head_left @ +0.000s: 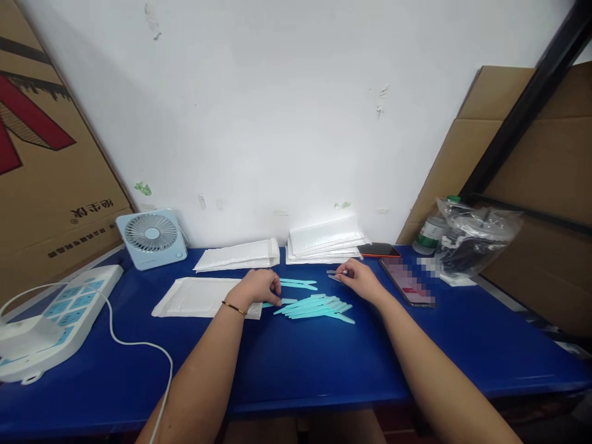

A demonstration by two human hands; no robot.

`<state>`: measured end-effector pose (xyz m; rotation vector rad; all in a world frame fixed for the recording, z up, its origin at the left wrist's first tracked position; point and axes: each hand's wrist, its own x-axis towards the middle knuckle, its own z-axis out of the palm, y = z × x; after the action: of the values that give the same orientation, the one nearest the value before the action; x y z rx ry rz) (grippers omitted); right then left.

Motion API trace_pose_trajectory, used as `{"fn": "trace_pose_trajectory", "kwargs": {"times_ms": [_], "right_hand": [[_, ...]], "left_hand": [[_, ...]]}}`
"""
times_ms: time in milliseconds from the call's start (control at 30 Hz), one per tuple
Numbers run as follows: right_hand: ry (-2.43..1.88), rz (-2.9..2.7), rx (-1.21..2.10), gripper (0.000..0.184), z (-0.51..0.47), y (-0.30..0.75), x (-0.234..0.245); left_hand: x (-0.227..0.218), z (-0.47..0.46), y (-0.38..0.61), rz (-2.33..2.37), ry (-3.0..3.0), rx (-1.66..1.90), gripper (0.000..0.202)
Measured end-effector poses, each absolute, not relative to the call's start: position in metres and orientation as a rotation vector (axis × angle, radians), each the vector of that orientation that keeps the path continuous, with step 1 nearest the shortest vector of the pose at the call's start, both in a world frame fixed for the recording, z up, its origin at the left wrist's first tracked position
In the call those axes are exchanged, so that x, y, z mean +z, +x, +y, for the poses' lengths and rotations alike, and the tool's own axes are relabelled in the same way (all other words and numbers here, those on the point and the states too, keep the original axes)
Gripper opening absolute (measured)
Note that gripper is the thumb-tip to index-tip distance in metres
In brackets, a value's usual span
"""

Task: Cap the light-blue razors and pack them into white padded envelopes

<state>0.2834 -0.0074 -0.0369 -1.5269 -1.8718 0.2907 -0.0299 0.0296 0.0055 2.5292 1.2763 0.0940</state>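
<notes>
My left hand (pixel 261 287) is closed over the right end of a flat white padded envelope (pixel 194 297). Its thumb and fingers are on a thin teal plastic strip (pixel 289 301), partly hidden by the hand. Just right of its fingertips lies a teal forked strip (pixel 300 284). A loose pile of several teal strips (pixel 314 306) spreads between my hands on the blue table. My right hand (pixel 358 279), beyond the pile's upper right, pinches a small pale grey forked strip (pixel 332 275), its two tips pointing left.
More white envelopes (pixel 238 254) and a stack of them (pixel 326 239) rest by the wall. To the left are a small fan (pixel 152 237) and a power strip (pixel 76 308) with a white cable. A phone (pixel 407 282), a bottle (pixel 428 234) and a bagged container (pixel 476 237) stand right.
</notes>
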Motion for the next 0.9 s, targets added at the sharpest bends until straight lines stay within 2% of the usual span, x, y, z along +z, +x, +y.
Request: {"fn": "trace_pose_trajectory", "kwargs": {"times_ms": [67,167,333,467,667,767,900], "right_hand": [[-1.501,-1.870,0.324,0.017,-0.012,0.276,-0.034],[-1.444,-1.872,0.447,0.023,-0.021,0.259,-0.025],[-1.249,-1.875,0.780,0.029,-0.033,0.226,-0.013],[-1.216,-1.736,0.944,0.027,-0.029,0.228,-0.016],[-1.433,-1.680,0.638,0.029,-0.013,0.267,-0.029],[-1.503,-1.760,0.408,0.024,-0.011,0.272,-0.032],[-1.455,-1.884,0.394,0.022,-0.015,0.263,-0.031]], "left_hand": [[0.007,0.026,-0.033,1.249,2.465,-0.049,0.018],[0.006,0.022,-0.027,1.222,2.415,0.021,0.012],[-0.001,0.015,0.003,1.050,2.316,0.384,0.027],[-0.003,0.014,0.018,0.967,2.282,0.481,0.029],[-0.007,0.026,0.015,1.219,2.449,0.543,0.017],[-0.008,0.024,0.012,1.269,2.513,0.602,0.021],[-0.007,0.014,0.013,1.222,2.477,0.313,0.021]]}}
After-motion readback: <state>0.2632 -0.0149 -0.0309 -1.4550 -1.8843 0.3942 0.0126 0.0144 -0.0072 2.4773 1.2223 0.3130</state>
